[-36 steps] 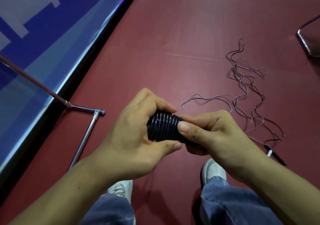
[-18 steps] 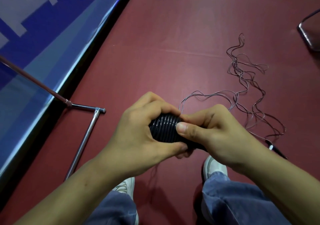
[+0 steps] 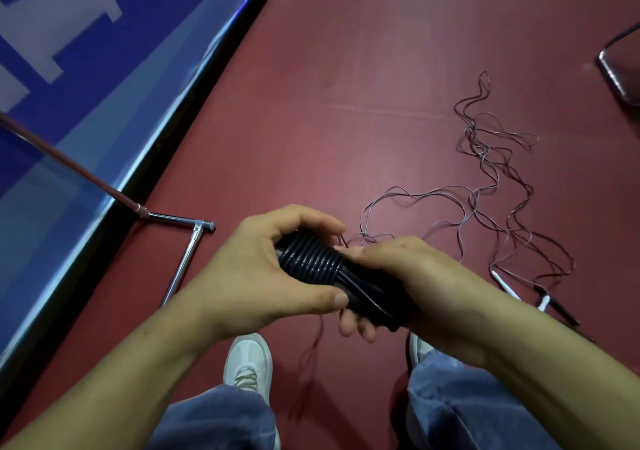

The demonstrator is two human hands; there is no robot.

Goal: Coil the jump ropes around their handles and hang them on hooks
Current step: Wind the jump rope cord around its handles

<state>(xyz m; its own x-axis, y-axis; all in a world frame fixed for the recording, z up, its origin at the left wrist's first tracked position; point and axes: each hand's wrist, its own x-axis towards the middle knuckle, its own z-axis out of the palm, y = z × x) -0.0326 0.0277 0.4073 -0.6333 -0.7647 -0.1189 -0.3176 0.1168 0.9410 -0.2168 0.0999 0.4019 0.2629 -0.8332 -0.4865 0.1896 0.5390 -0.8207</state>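
Left hand: the left hand (image 3: pixel 256 276) was curled round the wound end of the black handles (image 3: pixel 374 293), thumb on the near side.
Right hand: the right hand (image 3: pixel 436 276) was wrapped round their bare end.
Rope: the coil (image 3: pixel 313 259) sat in tight turns on the handles, held above the red floor (image 3: pixel 346 68). The loose rope (image 3: pixel 481 158) trailed far right in tangled loops.
Risk: I judged the tangle might knot or snag when drawn in, perhaps dragging the spare handles (image 3: pixel 557 307) near it. A slackened grip could let the turns slide off.
Writing: the blue banner (image 3: pixel 86 51) on the left bore large white shapes, cropped and unreadable. I saw no brand on the handles.
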